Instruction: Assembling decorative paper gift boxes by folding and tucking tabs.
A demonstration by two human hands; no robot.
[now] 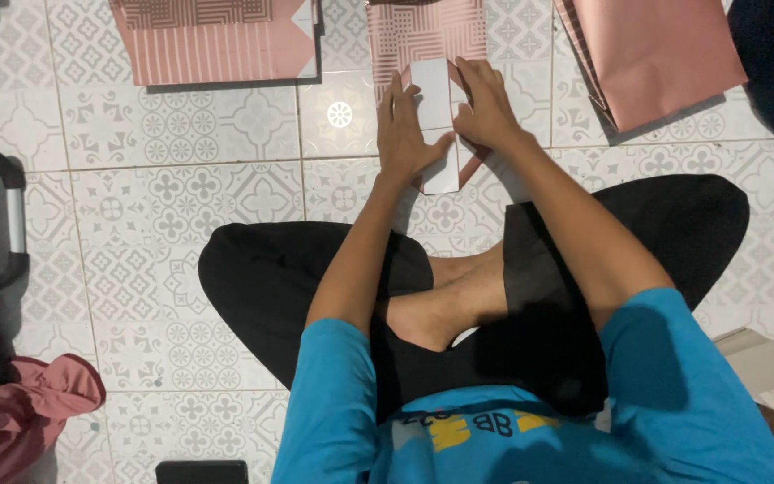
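Your left hand (pixel 408 134) and right hand (pixel 485 108) lie flat and open, fingers spread, pressing on either side of a white folded strip (pixel 434 108). Neither hand is clenched on anything.

That strip belongs to the flattened pink patterned paper bag (pixel 427 40) lying on the tiled floor (pixel 181 206), just beyond your crossed legs.

Handling, as a judgement: light, thin card-like paper — stiff along creases, limp elsewhere. It likely creases for good and tears at folds. Pin it with your palms beside the white strip, not by a loose corner.

Containers, placed from the patterned bag:
- A striped pink bag (pixel 217 40) lies well to its left, flat.
- A plain pink bag (pixel 656 54) lies to its right, flat.
- Contents of all three — none visible; insides are hidden.
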